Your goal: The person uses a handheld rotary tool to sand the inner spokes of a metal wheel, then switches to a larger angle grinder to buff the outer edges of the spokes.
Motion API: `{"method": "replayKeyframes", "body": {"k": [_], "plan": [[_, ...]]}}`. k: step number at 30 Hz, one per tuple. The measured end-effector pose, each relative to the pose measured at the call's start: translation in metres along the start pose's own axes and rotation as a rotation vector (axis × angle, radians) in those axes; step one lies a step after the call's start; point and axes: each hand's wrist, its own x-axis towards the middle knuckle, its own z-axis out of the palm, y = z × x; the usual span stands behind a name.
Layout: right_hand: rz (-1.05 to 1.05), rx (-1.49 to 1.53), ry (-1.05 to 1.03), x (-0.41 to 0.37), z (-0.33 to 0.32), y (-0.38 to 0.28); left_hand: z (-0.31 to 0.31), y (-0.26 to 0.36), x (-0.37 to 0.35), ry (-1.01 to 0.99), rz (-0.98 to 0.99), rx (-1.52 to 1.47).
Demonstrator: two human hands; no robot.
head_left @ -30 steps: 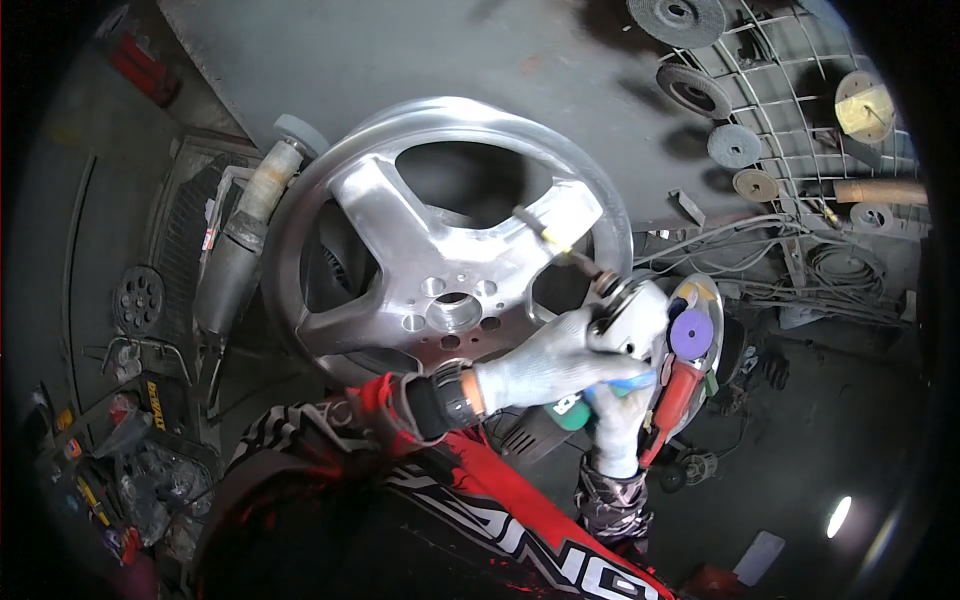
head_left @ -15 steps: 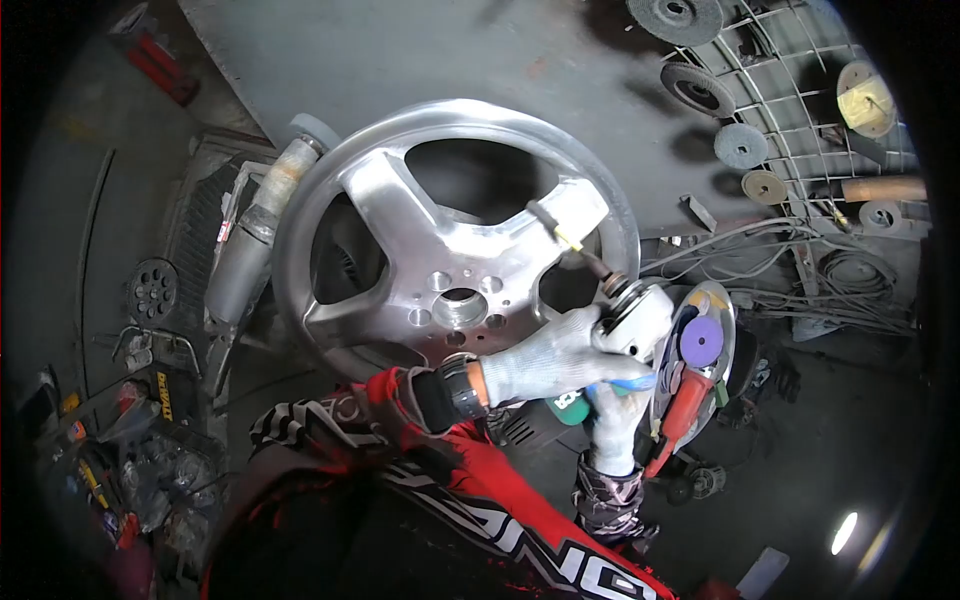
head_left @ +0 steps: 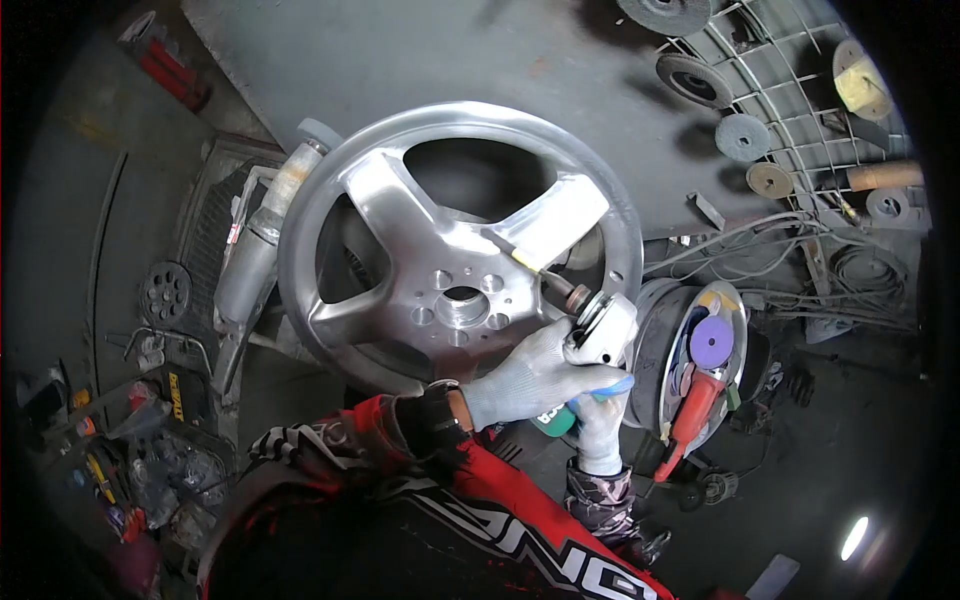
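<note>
A bare silver alloy wheel (head_left: 400, 215) with three broad spokes stands tilted in front of me. Both gloved hands hold a power grinder (head_left: 603, 333) at the wheel's lower right. My left hand (head_left: 525, 378), in a white glove with a red and black sleeve, wraps the grinder's pale head. Below it, my right hand (head_left: 598, 428) grips the green and blue body. The grinder's thin spindle bit (head_left: 545, 273) rests against the right spoke near the hub.
Right of my hands lies a round drum (head_left: 650, 350) holding coloured discs and a red-handled tool (head_left: 688, 410). Grinding discs hang on a wire rack (head_left: 790, 90) at the upper right, with cables under it. A metal cylinder (head_left: 255, 250) and scattered tools (head_left: 150, 440) lie at the left.
The grinder and both hands have shifted left and slightly down, so the bit now sits lower on the spoke, closer to the hub. The grip on the tool is the same.
</note>
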Motion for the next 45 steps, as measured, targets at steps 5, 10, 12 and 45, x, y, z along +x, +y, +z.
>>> {"method": "replayKeyframes", "body": {"k": [5,10,12,45], "plan": [[-0.099,0.150,0.046,0.018,-0.025,-0.003,0.019,0.015,0.033,0.010,0.123,0.233],[-0.230,0.090,0.130,0.047,-0.037,-0.001,0.021,0.016,0.070,0.032,-0.045,0.440],[-0.217,0.205,0.118,0.047,-0.030,0.000,0.021,0.004,0.077,0.037,-0.021,0.439],[-0.176,0.232,0.051,0.051,-0.050,-0.001,0.022,0.008,0.076,-0.166,0.394,0.905]]}}
